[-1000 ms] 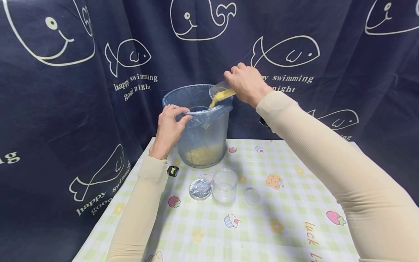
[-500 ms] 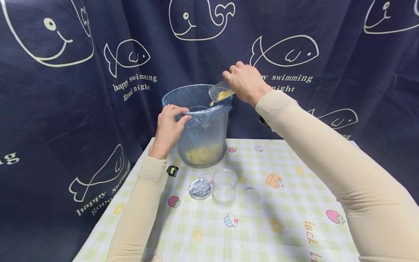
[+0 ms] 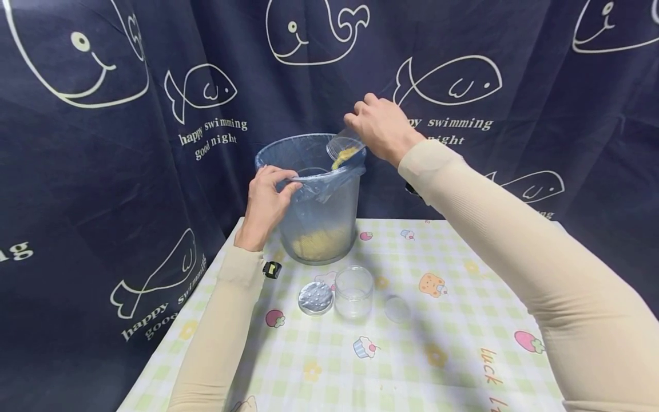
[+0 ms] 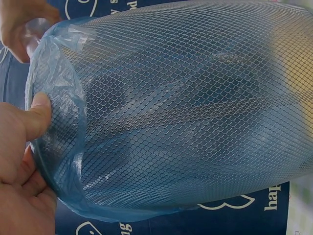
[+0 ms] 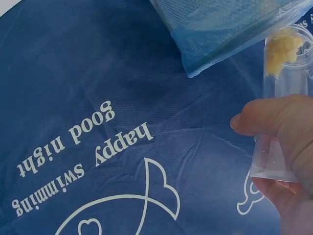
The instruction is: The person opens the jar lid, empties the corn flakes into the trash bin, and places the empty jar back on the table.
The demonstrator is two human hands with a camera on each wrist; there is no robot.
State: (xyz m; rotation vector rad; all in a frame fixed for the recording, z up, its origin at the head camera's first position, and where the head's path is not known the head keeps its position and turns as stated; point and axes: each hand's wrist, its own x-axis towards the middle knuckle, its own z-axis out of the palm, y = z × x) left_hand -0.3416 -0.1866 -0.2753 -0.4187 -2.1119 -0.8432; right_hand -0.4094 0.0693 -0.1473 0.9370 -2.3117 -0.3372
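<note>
A mesh waste bin (image 3: pixel 329 220) lined with a blue plastic bag (image 3: pixel 329 186) stands at the back of the table, a yellow mass showing low through its wall. My left hand (image 3: pixel 269 197) grips the near-left rim, thumb outside over the bag. Above the right side of the opening, my right hand (image 3: pixel 383 126) holds a clear plastic jar (image 5: pixel 286 88) tilted mouth-down toward the bin. Some yellow crumbly stuff (image 5: pixel 282 49) sits near the jar's mouth. In the left wrist view, the left thumb (image 4: pixel 41 107) presses the bag against the mesh.
On the checked tablecloth (image 3: pixel 334 389) in front of the bin stand a second clear jar (image 3: pixel 353 293), a foil-topped round lid (image 3: pixel 316 297) and a clear disc-shaped lid (image 3: pixel 397 309). A dark blue fish-print curtain (image 3: pixel 329 86) hangs close behind the bin.
The yellow stuff in the tilted jar has dwindled as it pours into the bin. My right hand has shifted slightly left and up. My left hand keeps its place on the rim.
</note>
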